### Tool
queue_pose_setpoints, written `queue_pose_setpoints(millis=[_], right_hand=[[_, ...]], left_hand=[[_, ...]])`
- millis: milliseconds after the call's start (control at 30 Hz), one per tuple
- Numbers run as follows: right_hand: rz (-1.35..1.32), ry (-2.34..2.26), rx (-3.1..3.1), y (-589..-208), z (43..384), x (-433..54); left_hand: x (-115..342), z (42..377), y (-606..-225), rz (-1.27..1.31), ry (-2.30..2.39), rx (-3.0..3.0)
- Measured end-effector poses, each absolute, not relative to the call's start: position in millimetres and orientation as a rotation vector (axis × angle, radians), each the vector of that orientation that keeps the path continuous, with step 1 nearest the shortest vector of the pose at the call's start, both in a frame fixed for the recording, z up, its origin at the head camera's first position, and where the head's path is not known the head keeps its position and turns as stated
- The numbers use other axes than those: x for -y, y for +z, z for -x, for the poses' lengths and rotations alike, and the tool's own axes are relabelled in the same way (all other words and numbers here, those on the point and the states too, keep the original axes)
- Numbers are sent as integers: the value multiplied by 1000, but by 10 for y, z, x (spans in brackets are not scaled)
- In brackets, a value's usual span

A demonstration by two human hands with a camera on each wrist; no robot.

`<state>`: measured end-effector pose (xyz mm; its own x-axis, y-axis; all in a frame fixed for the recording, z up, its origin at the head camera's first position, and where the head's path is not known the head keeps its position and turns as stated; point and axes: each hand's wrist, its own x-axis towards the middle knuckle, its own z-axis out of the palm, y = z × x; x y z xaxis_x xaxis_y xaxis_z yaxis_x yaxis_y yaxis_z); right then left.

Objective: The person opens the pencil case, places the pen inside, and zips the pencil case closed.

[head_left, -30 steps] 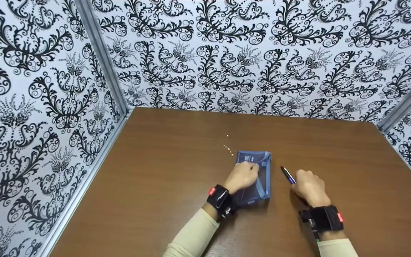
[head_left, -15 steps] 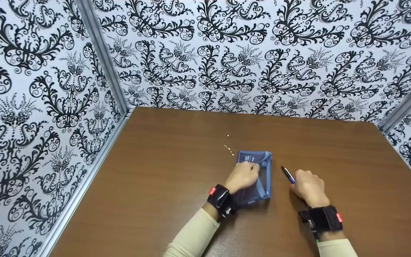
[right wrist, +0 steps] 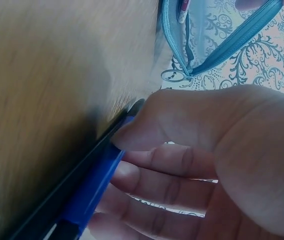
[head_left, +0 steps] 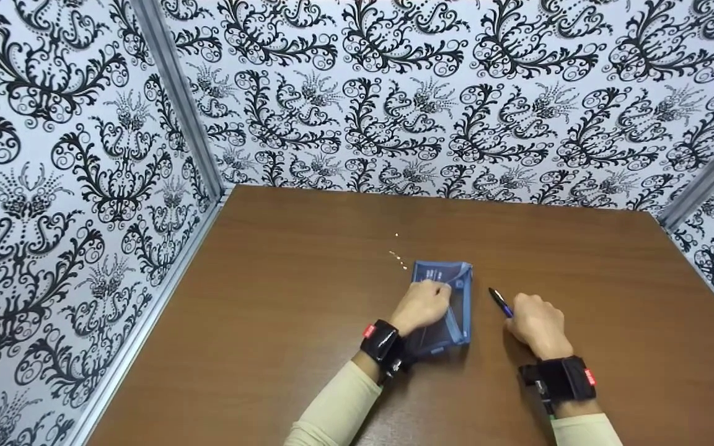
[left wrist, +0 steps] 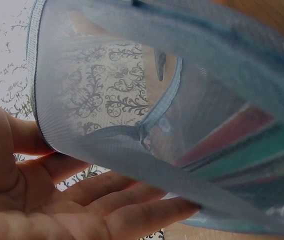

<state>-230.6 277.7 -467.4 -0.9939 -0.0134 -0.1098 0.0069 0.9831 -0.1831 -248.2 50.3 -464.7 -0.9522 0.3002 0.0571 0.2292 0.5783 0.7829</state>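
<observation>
My left hand (head_left: 422, 303) grips the edge of a blue mesh zip pouch (head_left: 461, 313) above the table. In the left wrist view the pouch's mouth gapes, and the thumb and fingers meet at its rim. Through the mesh show a red strip (left wrist: 227, 135) and a green strip (left wrist: 262, 152), whose kind I cannot tell. To the right of the pouch, my right hand (head_left: 538, 322) pinches a blue and black pen (right wrist: 94, 182) low over the table. A dark band runs along the pen in the right wrist view; whether it is a second pen or a shadow is unclear.
The brown table (head_left: 282, 297) reaches back to patterned walls (head_left: 394, 105) on the left, rear and right. Small bright flecks (head_left: 398, 258) show on the tabletop behind the pouch. A black strap (head_left: 382, 344) with a camera sits on each wrist.
</observation>
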Motion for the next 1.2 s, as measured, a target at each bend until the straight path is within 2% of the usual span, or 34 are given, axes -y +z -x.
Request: queue_pose_setpoints(millis=[733, 1200], right_hand=[[-56, -596, -3385, -4670, 2285, -2738], [-148, -743, -3398, -4634, 2300, -2713]], left_hand=[[-498, 2477, -4644, -470, 1323, -2730], [-502, 2474, -4645, -473, 1324, -2736]])
